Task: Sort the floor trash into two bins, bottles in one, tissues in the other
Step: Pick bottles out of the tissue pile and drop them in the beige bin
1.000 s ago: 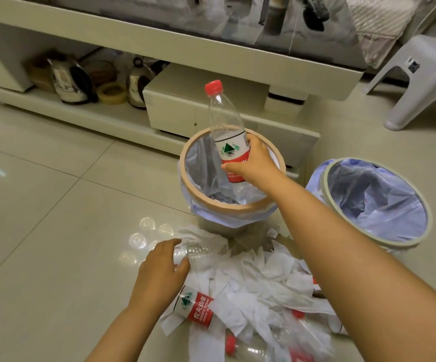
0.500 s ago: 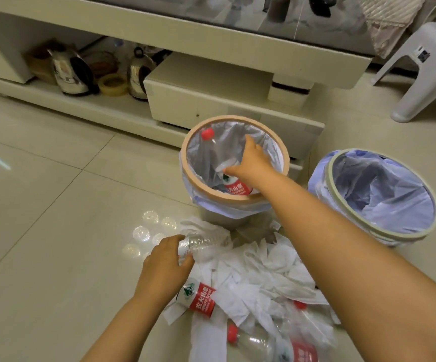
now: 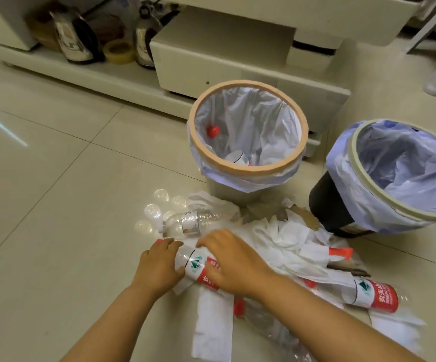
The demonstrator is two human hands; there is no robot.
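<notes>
The sorting is barely begun, by my reckoning. The tan-rimmed bin (image 3: 248, 169) holds a binned bottle (image 3: 213, 131), its red cap against the liner, and I can see little else in there. The pale-rimmed bin (image 3: 347, 178) just beside it shows only its bluish liner, with no tissue that I can make out.

Nearly everything else lies on the floor (image 3: 55, 205) in front of the bins. The tissues (image 3: 284, 236) are a loose white heap, and bottles are mixed through them. A clear bottle (image 3: 193, 222) lies at the far edge, a second red-labelled bottle (image 3: 373, 293) is off to the right, and a crushed bottle (image 3: 263, 325) is nearest the person.

Both arms are down at the heap. The left grip (image 3: 159, 267) is curled round the neck end of a red-labelled bottle (image 3: 198, 267), which lies on a tissue. The right grip (image 3: 232, 262) lies across its label with the fingers bent over it, but I cannot tell whether it has closed.

I judge this bottle is next for the tan-rimmed bin. After that come at least three more bottles and all the tissues.
</notes>
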